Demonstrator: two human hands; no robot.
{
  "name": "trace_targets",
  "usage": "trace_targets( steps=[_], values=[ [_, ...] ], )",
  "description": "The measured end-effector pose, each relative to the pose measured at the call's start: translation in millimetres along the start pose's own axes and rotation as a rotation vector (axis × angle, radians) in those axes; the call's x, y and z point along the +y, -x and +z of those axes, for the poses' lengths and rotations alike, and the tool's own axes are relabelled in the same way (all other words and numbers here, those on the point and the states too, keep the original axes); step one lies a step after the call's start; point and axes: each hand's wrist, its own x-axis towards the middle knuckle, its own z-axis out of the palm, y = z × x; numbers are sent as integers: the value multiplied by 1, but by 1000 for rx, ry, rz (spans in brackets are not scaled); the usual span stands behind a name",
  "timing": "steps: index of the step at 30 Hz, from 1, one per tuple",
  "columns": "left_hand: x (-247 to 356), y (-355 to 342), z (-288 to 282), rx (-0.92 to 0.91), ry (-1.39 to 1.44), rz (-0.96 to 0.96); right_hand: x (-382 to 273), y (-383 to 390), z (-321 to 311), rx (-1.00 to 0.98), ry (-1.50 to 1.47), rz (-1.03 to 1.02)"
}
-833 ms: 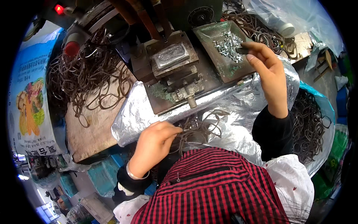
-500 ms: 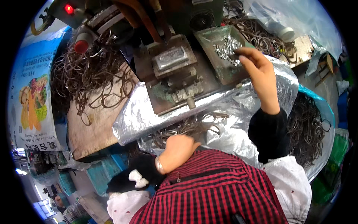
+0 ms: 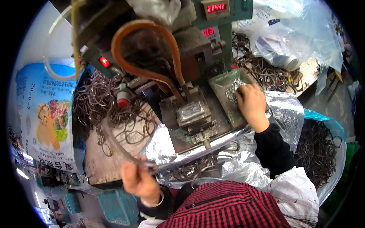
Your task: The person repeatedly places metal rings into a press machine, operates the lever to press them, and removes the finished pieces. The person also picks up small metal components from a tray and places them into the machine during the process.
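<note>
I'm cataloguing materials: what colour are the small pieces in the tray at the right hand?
Shiny silver; the small pieces show best in the head view.

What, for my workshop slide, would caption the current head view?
Left hand holds a blurred curved strip; right hand at silvery pieces in a greenish tray.

Press block (image 3: pixel 191 111): is sitting at frame centre, hose (image 3: pixel 118 41) arching behind.
Tray (image 3: pixel 236 118): is lying just right of block, holding metal bits (image 3: pixel 230 93); right hand (image 3: pixel 253 105) is covering its right side.
Wooden board (image 3: pixel 99 164): is lying at left, bearing heaped loops (image 3: pixel 94 97).
Sack (image 3: pixel 51 117): is standing far left, beside heap.
Foil (image 3: pixel 161 143): is spreading below block, second pile (image 3: pixel 197 169) lying on it.
Bag (image 3: pixel 339 125): is standing lower right, more loops (image 3: pixel 317 150) filling it.
</note>
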Motion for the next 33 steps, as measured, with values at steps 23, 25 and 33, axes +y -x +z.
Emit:
trace_targets(
  steps=[23, 25, 33],
  values=[
    [-37, -49, 79, -522, -71, 702, -5, -4, -18, -13, -375, -84],
    [-34, -47, 76, -498, -63, 677, -16, 3, -18, -47, -371, -197],
    [-36, -43, 87, -415, -40, 710, -17, 48, -7, 267, -438, -43]
  ],
)
